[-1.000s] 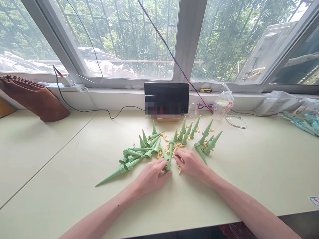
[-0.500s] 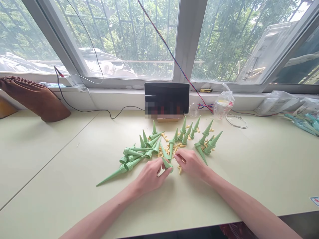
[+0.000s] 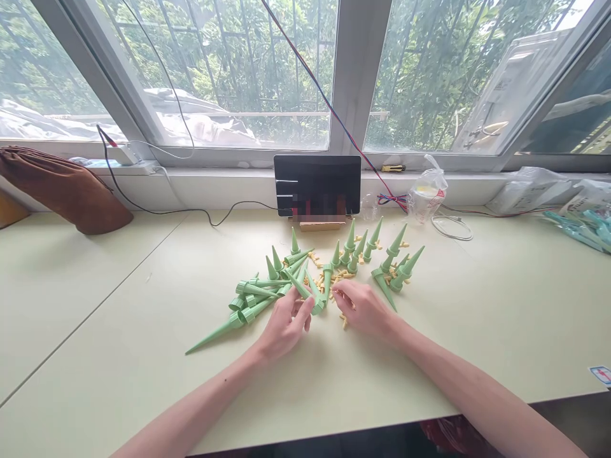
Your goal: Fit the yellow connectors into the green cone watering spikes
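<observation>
My left hand point(image 3: 286, 324) grips a green watering spike point(image 3: 300, 286), its pointed end tilted up and to the left and its wider collar toward my right hand. My right hand point(image 3: 360, 305) rests low over the table with fingers pinched together; what is between the fingertips is hidden. By those fingertips lie small yellow valve pieces point(image 3: 344, 276), and a few more point(image 3: 343, 321) sit just below the hand. Left of my left hand is a loose heap of green spikes point(image 3: 258, 289), lying at angles with open ends showing.
Several green spikes stand point-up at the right point(image 3: 405, 270), some with yellow pieces beside them. A black tablet point(image 3: 317, 184) leans on a cardboard stand at the back. A brown bag point(image 3: 90, 197), a wrapped cup point(image 3: 427, 194) and a white cable point(image 3: 451, 228) lie along the window side.
The spike in my left hand has turned, so more of its length now shows, pointing up-left. My left hand has shifted slightly left. My right hand stays almost in place, still pinched.
</observation>
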### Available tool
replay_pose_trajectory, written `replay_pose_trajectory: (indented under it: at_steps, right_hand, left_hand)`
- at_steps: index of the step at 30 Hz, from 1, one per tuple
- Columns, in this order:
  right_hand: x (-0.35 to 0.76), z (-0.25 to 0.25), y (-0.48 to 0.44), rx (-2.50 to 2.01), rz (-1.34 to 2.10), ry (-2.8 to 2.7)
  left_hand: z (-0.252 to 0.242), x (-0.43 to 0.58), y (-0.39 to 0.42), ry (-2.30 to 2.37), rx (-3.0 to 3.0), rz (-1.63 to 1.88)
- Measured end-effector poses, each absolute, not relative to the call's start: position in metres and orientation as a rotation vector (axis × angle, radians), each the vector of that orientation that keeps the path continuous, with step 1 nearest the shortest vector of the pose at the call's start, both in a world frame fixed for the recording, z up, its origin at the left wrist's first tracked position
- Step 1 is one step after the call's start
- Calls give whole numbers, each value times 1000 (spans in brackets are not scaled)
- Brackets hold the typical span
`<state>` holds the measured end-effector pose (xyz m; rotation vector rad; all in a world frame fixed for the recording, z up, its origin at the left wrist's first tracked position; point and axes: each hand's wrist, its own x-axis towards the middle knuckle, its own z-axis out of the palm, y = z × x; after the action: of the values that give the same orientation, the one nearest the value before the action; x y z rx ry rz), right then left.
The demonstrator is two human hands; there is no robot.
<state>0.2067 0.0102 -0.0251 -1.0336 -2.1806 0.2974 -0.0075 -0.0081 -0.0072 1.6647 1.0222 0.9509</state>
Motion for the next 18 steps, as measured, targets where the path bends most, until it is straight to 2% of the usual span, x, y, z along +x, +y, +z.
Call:
replay_pose_trajectory:
  at_steps: [18]
  right_hand:
    - [205,-24,9,-893,269,-2180]
  left_hand:
    - [-10,-2,-5,901,1440,965]
